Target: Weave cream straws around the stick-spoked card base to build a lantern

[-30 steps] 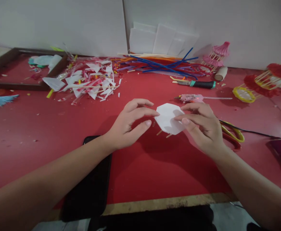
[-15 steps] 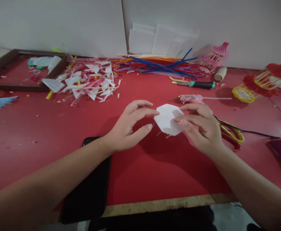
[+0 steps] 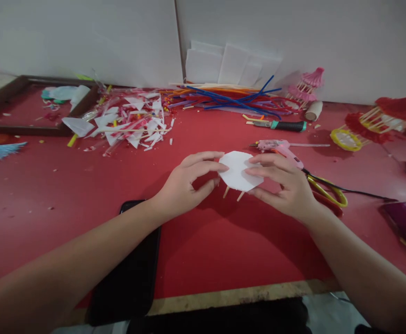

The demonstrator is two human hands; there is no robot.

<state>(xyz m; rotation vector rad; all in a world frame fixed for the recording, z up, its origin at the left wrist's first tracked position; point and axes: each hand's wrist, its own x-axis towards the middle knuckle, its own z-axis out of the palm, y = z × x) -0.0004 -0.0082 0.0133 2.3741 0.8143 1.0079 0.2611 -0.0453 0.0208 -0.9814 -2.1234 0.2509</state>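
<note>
A white many-sided foam piece [image 3: 237, 172] is between my two hands near the middle of the view, with thin wooden sticks [image 3: 240, 195] poking out below its near edge. My left hand [image 3: 192, 181] grips its left rim, fingertips on top and thumb at the side. On the right side, my right hand [image 3: 281, 183] pinches it, fingers over the top and thumb low by the edge. How the sticks join the underside is hidden.
Behind my hands lie a pink glue gun [image 3: 279, 147], a cutter [image 3: 288, 125] and pipe cleaners [image 3: 237, 96]. White scraps [image 3: 136, 118] are piled back left. A black phone [image 3: 130, 269] sits under my left forearm; scissors [image 3: 331, 190] lie right.
My left hand has closed in on the foam piece's left rim. The right thumb has moved down to the edge. The piece has turned slightly, showing more of the sticks.
</note>
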